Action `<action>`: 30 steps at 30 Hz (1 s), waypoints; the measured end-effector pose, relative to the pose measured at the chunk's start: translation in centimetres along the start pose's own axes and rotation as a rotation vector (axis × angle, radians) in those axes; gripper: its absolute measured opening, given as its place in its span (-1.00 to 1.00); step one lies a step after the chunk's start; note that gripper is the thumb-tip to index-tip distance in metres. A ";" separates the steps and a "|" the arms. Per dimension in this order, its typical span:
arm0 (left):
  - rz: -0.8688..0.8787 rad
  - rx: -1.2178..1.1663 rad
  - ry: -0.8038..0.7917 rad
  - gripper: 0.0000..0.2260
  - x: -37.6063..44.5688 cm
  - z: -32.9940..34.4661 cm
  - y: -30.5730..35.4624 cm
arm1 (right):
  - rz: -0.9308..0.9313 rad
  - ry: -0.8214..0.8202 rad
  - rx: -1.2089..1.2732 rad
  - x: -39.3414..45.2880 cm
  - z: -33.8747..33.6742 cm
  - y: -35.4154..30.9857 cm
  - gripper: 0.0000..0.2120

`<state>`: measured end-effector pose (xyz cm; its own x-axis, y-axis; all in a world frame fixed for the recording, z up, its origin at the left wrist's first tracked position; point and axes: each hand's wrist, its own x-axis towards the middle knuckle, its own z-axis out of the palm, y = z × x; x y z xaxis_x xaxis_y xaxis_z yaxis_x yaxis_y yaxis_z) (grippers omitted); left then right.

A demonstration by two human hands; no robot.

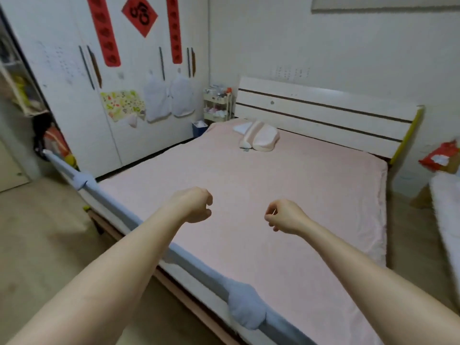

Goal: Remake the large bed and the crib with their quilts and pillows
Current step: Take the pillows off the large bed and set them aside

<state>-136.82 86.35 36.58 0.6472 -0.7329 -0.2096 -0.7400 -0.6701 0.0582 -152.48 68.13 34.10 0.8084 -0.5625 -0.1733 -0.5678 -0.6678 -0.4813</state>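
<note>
pink bed sheet (286, 195), white headboard (323, 115) w/ dark stripes, red wall banners (103, 31)

Soft, even indoor light, slightly dim and warm, casts no hard shadows and no glare. The whole view is mildly blurred. Wide-angle distortion bends lines toward the edges, far from the fingers (207, 199), stretching both forearms.

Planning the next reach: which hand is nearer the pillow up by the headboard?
Right, narrowly. The right hand hangs over the mid-bed almost straight below the pillow in the picture; the left hand is further off to the left, nearer the padded rail. Neither touches it.
</note>
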 end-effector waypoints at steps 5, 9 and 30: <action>-0.225 -0.025 -0.017 -0.65 -2.0 -0.1 -12.1 | -0.192 -0.137 -0.007 7.2 6.0 -10.5 -0.82; -0.417 -0.040 -0.051 -0.74 -4.6 0.0 -23.6 | -0.375 -0.259 -0.065 11.7 12.0 -22.5 -0.81; -0.689 -0.151 -0.347 -0.68 -0.3 -3.9 -79.1 | -0.807 -0.647 -0.527 36.9 36.5 -75.9 -0.81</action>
<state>-77.78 139.18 35.81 0.8388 -0.0849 -0.5378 -0.1439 -0.9872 -0.0685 -73.91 115.85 32.91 0.8068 0.3719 -0.4591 0.2777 -0.9246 -0.2609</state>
